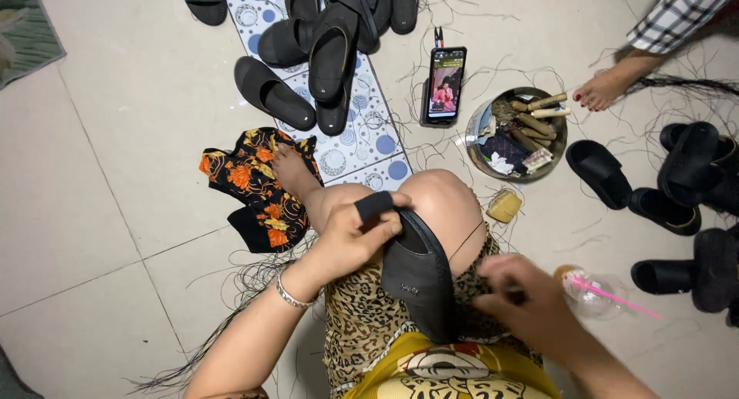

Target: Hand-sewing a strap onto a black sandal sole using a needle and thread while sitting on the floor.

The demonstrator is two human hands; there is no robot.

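A black sandal (419, 279) rests sole-side against my raised knee (443, 202), lying along my thigh. My left hand (350, 241) grips its upper end, with the black strap (375, 205) sticking out above my fingers. My right hand (527, 299) sits beside the sandal's lower right edge, fingers closed on a small dark tool that is mostly hidden. A thin black thread (466, 241) runs from the sandal across my knee. I wear leopard-print cloth and a silver bangle (292, 295) on the left wrist.
Several black sandals (308, 52) lie on a dotted mat (369, 141) ahead, more sandals (677, 183) at right. A phone (445, 85) stands by a metal bowl (479, 149) of tools. Another person's foot (604, 87) is upper right. A floral cloth (254, 183), a yellow block (504, 206) and loose threads lie around.
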